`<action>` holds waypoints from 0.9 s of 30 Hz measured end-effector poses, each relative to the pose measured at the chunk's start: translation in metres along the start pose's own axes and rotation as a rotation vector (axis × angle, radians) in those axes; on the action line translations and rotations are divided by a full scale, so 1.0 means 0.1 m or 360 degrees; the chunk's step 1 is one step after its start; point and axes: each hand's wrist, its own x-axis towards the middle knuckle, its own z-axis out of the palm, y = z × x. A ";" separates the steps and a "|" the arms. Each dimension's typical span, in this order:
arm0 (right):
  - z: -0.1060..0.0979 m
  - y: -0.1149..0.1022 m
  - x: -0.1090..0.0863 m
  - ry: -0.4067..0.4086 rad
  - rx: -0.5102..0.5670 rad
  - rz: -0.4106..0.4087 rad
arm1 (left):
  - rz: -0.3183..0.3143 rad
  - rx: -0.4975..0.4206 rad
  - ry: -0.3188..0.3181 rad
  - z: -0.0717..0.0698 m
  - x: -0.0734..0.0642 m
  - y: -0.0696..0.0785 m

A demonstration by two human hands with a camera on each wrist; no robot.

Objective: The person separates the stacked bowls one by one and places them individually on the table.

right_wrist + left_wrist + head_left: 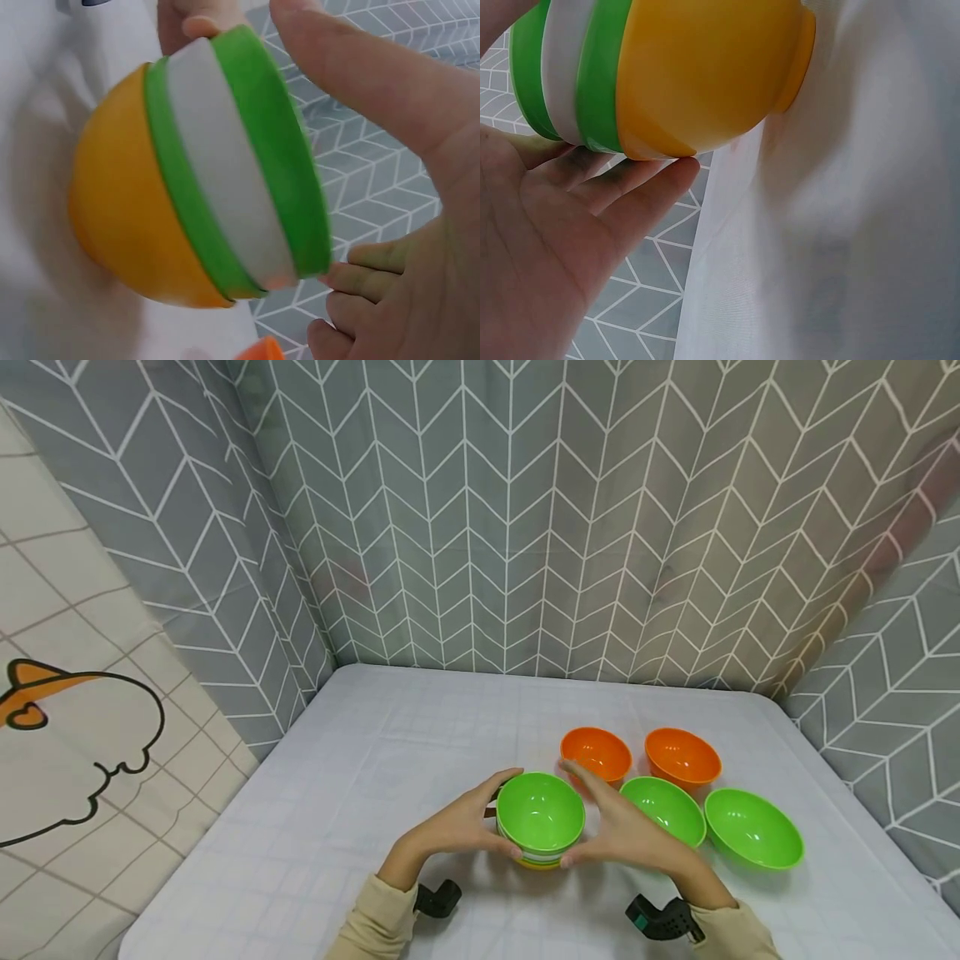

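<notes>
Bowl stack (540, 820) at lower centre of frame: green bowl (540, 806) on top, yellow bowl (712, 71) at bottom. Left hand (461, 822) grasping it, thumb and fingers touching. Right hand (622, 827) round right side; can't tell if gripping. Orange bowls (682, 756), loose green bowls (753, 828) on worktop (337, 768), right of centre.

Grey chevron-patterned curtain (450, 527) is hanging in folds at twelve o'clock; similar grey fabric (172, 493) is lining ten and three o'clock. A pale tile-patterned sheet (187, 760) bearing a black-outlined cartoon (82, 743) is covering nine o'clock. A white-clothed table (300, 827) is occupying six o'clock. Reddish-brown tint (892, 552) is showing towards two o'clock.
</notes>
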 end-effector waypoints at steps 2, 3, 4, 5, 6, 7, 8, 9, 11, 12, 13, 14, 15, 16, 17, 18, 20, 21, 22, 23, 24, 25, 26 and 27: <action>0.03 0.01 0.00 -0.0019 0.0017 -0.0007 | 0.0008 0.0008 0.0001 0.00 0.00 -0.01; 0.05 0.02 0.01 -0.0024 0.0023 -0.0003 | 0.0011 0.0011 0.0001 0.00 0.00 -0.01; 0.06 0.03 0.01 -0.0025 0.0033 -0.0007 | 0.0011 0.0014 0.0001 0.00 0.00 -0.02; 0.07 0.04 0.01 -0.0028 0.0037 -0.0015 | 0.0011 0.0016 0.0001 0.01 0.00 -0.03; 0.08 0.04 0.02 -0.0027 0.0041 -0.0016 | 0.0012 0.0015 0.0001 0.01 0.00 -0.03; 0.08 0.05 0.02 -0.0029 0.0047 -0.0013 | 0.0010 0.0018 0.0001 0.01 -0.01 -0.04; 0.09 0.06 0.03 -0.0030 0.0057 -0.0012 | 0.0011 0.0018 0.0002 0.01 -0.01 -0.04; 0.10 0.06 0.03 -0.0031 0.0071 -0.0008 | 0.0012 0.0014 0.0002 0.01 -0.01 -0.04; 0.12 0.08 0.05 -0.0034 0.0090 0.0004 | 0.0017 0.0009 0.0002 0.01 -0.01 -0.04; 0.13 0.09 0.05 -0.0034 0.0103 0.0008 | 0.0021 0.0009 0.0002 0.01 -0.01 -0.04; 0.14 0.09 0.06 -0.0035 0.0112 0.0012 | 0.0023 0.0011 0.0002 0.01 -0.01 -0.04; 0.15 0.10 0.06 -0.0037 0.0124 0.0015 | 0.0023 0.0010 0.0001 0.01 0.00 -0.03; 0.15 0.10 0.06 -0.0040 0.0132 0.0019 | 0.0024 0.0011 0.0000 0.01 -0.01 -0.03; 0.16 0.10 0.07 -0.0041 0.0141 0.0022 | 0.0028 0.0011 0.0000 0.01 0.00 -0.03; 0.16 0.11 0.07 -0.0043 0.0144 0.0022 | 0.0030 0.0012 0.0000 0.00 0.00 -0.03; 0.16 0.11 0.07 -0.0044 0.0153 0.0027 | 0.0030 0.0014 0.0000 0.00 0.00 -0.03; 0.17 0.11 0.07 -0.0046 0.0157 0.0039 | 0.0033 0.0014 0.0000 0.00 0.00 -0.03; 0.17 0.12 0.07 -0.0043 0.0152 0.0045 | 0.0034 0.0018 0.0001 0.00 0.00 -0.03; 0.17 0.12 0.07 -0.0040 0.0154 0.0052 | 0.0033 0.0022 0.0002 0.00 0.00 -0.03; 0.18 0.12 0.07 -0.0038 0.0152 0.0053 | 0.0031 0.0026 0.0003 0.00 0.01 -0.02; 0.18 0.12 0.07 -0.0035 0.0151 0.0057 | 0.0029 0.0029 0.0005 0.00 0.01 -0.02; 0.18 0.13 0.07 -0.0033 0.0153 0.0058 | 0.0027 0.0029 0.0006 0.00 0.01 -0.02; 0.19 0.13 0.07 -0.0028 0.0153 0.0064 | 0.0024 0.0029 0.0008 0.00 0.01 -0.02; 0.19 0.13 0.07 -0.0020 0.0153 0.0070 | 0.0020 0.0028 0.0008 0.00 0.00 -0.01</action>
